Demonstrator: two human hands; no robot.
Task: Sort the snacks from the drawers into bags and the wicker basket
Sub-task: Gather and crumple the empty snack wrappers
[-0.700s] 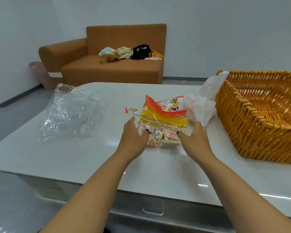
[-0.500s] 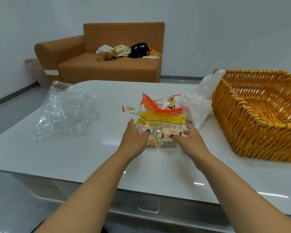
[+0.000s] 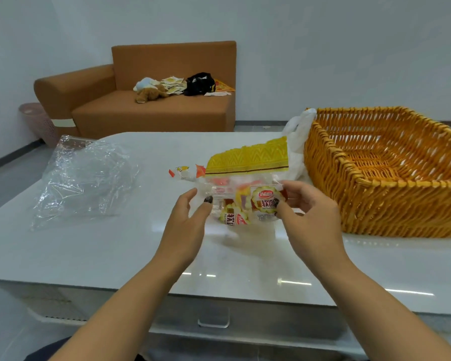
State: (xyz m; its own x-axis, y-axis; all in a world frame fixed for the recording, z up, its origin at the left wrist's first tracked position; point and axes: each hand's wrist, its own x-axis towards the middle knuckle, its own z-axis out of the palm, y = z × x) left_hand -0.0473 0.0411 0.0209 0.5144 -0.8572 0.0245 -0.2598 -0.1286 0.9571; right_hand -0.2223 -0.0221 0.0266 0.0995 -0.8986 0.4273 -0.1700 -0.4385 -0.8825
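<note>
White counter (image 3: 115, 246), orange sofa (image 3: 151, 110) behind. Left hand (image 3: 185, 222) and right hand (image 3: 310, 217) fingers curled, pinching yellow-topped snack bag (image 3: 248, 178) above counter.

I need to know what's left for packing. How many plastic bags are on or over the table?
3: a crumpled clear bag lying left, a yellow-topped snack bag held by both hands at centre, and a white bag against the wicker basket.

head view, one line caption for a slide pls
Both hands, left hand and right hand, hold a snack bag above the table, beside the wicker basket.
</note>
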